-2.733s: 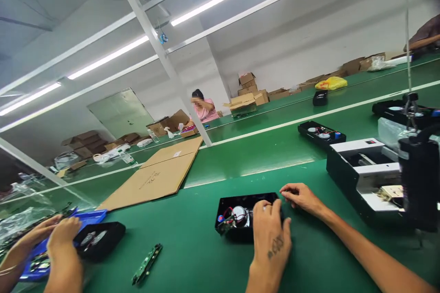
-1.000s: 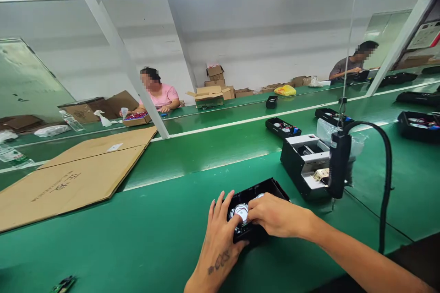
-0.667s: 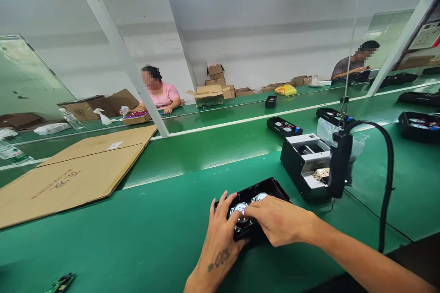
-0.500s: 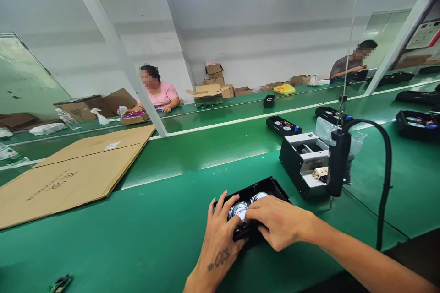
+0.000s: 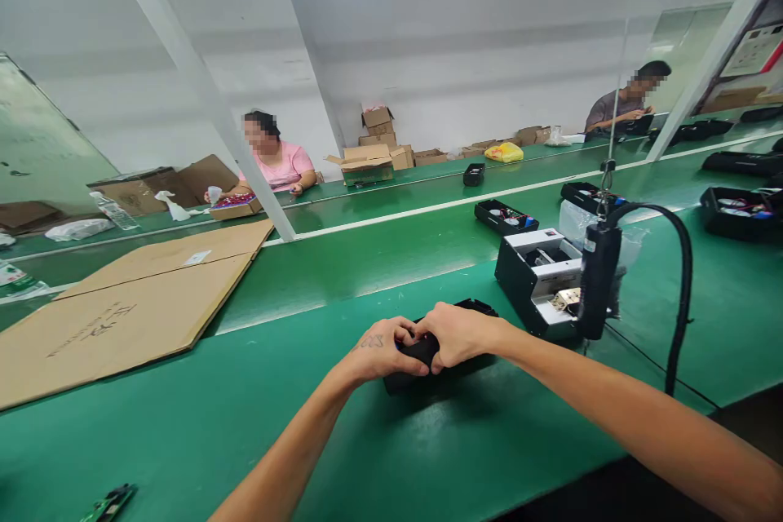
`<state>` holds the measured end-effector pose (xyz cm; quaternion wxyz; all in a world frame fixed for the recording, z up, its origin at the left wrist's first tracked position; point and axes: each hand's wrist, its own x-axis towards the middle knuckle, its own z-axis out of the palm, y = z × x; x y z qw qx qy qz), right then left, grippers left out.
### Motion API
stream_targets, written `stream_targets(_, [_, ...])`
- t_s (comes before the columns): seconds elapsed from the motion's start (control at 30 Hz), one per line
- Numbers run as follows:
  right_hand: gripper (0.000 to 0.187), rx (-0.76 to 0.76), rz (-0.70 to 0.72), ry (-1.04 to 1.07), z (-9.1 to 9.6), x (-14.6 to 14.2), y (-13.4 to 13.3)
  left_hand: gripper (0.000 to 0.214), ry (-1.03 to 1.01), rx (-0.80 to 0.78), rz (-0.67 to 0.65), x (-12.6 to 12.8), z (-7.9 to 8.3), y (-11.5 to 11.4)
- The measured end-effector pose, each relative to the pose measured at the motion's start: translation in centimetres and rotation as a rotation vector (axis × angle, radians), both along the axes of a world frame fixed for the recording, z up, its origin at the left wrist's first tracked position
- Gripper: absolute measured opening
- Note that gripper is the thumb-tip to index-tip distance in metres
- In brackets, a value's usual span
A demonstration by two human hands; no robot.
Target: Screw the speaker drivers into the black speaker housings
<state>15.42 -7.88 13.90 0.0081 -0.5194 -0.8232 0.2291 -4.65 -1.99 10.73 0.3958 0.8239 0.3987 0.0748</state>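
A loose circuit board (image 5: 111,502) is seen on the worktop (image 5: 183,424) at near left, apart from any box. Further in, a black box (image 5: 402,383) is held on the worktop by the left hand (image 5: 380,351) and right hand (image 5: 453,333), their fingers clamped on its near side. Work on it looks unfinished; what is done inside is hidden. Beyond, a screwdriver (image 5: 598,281) is hung untouched beside a black-and-white machine (image 5: 519,287). Farther back, wires (image 5: 512,220) can be seen in an open box (image 5: 491,224); farthest, a co-worker in pink (image 5: 285,167) is seen.
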Motion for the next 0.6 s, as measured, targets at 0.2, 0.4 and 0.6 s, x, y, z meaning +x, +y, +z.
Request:
stream_targets(0.2, [0.043, 0.041, 0.036, 0.069, -0.9, 0.6, 0.6, 0.035, -0.029, -0.067, 0.009, -0.1, -0.2, 0.1])
stream_targets(0.4, [0.037, 0.065, 0.055, 0.092, -1.0, 0.8, 0.3, 0.038, -0.032, -0.096, -0.008, 0.0, 0.2, -0.2])
stream_targets(0.6, [0.048, 0.048, 0.006, 0.032, -1.0, 0.3, 0.6, 0.036, -0.024, -0.128, -0.016, 0.1, 0.4, -0.1])
